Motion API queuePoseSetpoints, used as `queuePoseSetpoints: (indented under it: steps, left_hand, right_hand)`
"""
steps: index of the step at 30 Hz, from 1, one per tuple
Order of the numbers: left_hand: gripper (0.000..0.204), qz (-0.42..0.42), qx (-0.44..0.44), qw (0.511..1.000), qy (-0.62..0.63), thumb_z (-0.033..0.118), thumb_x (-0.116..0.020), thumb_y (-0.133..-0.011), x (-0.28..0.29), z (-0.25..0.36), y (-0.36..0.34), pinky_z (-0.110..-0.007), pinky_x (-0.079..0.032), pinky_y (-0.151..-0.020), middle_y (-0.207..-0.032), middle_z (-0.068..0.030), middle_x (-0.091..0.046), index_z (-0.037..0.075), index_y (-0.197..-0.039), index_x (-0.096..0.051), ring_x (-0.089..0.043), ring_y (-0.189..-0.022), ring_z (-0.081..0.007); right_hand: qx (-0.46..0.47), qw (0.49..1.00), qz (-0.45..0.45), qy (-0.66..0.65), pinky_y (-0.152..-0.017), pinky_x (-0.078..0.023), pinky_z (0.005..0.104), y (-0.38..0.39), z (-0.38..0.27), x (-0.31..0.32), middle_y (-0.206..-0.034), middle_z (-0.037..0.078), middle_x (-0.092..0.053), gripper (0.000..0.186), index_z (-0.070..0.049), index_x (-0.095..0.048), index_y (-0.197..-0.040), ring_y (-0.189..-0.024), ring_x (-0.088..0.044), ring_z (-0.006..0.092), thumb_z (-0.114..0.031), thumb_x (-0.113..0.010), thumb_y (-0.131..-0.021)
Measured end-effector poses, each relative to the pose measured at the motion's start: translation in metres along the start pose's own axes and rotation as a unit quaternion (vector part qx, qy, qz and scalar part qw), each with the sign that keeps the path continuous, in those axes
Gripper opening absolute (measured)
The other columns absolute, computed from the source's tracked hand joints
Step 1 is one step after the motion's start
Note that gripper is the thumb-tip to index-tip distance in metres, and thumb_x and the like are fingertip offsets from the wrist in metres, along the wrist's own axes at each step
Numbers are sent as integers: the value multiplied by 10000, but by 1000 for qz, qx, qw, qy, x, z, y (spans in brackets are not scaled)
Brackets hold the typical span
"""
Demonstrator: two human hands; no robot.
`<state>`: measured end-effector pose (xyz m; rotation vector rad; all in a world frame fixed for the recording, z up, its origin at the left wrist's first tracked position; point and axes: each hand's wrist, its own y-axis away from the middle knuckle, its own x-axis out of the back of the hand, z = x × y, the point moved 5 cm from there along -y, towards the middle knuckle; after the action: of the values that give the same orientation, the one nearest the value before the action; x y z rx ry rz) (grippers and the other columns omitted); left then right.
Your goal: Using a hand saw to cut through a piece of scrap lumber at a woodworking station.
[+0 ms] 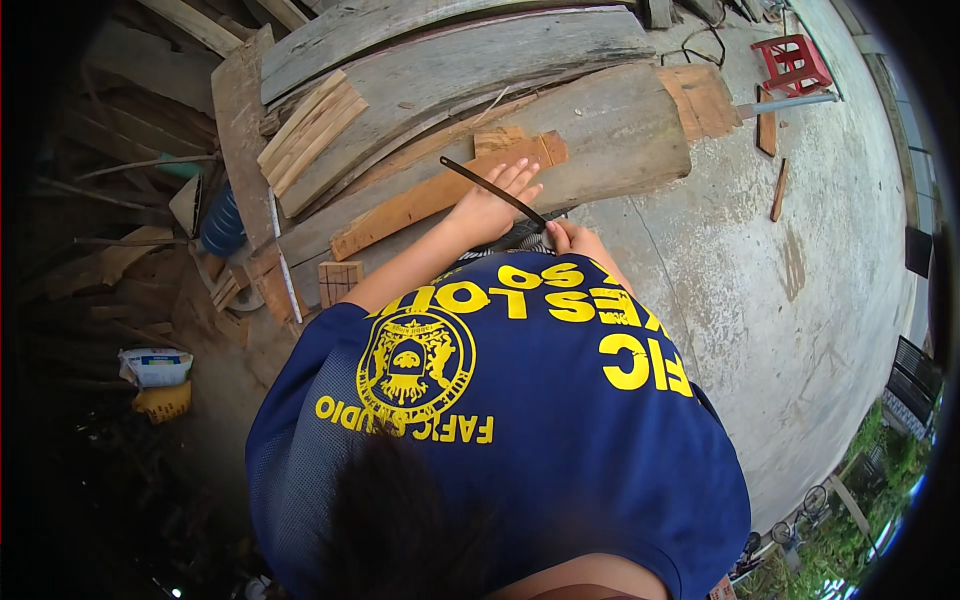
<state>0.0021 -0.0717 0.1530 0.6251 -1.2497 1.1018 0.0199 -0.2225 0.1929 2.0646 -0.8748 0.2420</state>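
Note:
My left hand (pixel 492 210) lies with fingers stretched out on a reddish-brown wooden board (pixel 400 212), pressing on it near its right part. That board rests slantwise across a wide grey weathered plank (pixel 630 130). In my right hand (pixel 578 242), close to my body, the fingers are closed round one end of a thin dark hacksaw blade (pixel 470 173). The blade points up and left, passing over my left hand, with a small hole at its far end. Its teeth are too small to make out. Just beyond the board sits a small wood block (pixel 497 138).
Long grey planks (pixel 450 65) lie stacked ahead, with pale wood strips (pixel 312 132) on them. A marked block (pixel 340 281) and a blue plastic jug (pixel 222 222) are at left, near scrap wood. Far right, a red stool (pixel 795 63) stands on the concrete floor (pixel 810 330).

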Motion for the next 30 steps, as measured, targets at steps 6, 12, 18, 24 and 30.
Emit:
queuePoseSetpoints:
  steps: [6, 12, 18, 24, 30]
  left_hand:
    - [517, -47, -5, 999, -17, 82, -554, -760, -23, -4, 6, -400, -285, -1077, -1396, -117, -393, 88, -1271, -476, -324, -1327, -262]
    - [888, -197, 136, 968, -78, 364, -713, -704, -48, -47, 21, -557, -165, -1093, -1503, -110, -181, 173, -1431, -239, -130, -1398, -308]
    - [1161, -351, 232, 903, -87, 525, -767, -588, -77, -80, 27, -775, -80, -958, -1540, -74, 55, 336, -1464, -29, 67, -1390, -409]
    - [1050, -388, 292, 874, -1, 564, -673, -693, -100, -76, 8, -781, -37, -954, -1535, -36, 138, 387, -1450, 34, 155, -1378, -404]
    - [710, -353, 337, 869, 87, 461, -457, -903, -118, -95, 16, -752, 3, -975, -1531, 21, 167, 421, -1444, 2, 172, -1390, -342]
  right_hand:
    - [-2, 1000, -15, 2, -803, -451, 368, 3, 7, 0, -922, 225, -648, 399, -14, -600, -1101, -904, -623, 333, -341, -409, -976]
    - [37, 994, 97, -28, -763, -469, 417, -8, 35, 14, -907, 265, -624, 376, 5, -617, -990, -894, -589, 433, -326, -442, -948]
    - [13, 991, 132, 11, -782, -465, 459, -45, 85, 9, -891, 262, -626, 408, -19, -625, -968, -902, -586, 436, -372, -422, -940]
    - [-23, 991, 119, 53, -806, -462, 486, -70, 102, -2, -936, 247, -630, 422, -41, -624, -958, -926, -587, 424, -399, -402, -935]
    - [-42, 990, 115, 67, -813, -466, 492, -72, 104, -4, -957, 247, -630, 419, -49, -611, -999, -928, -592, 421, -390, -373, -944]
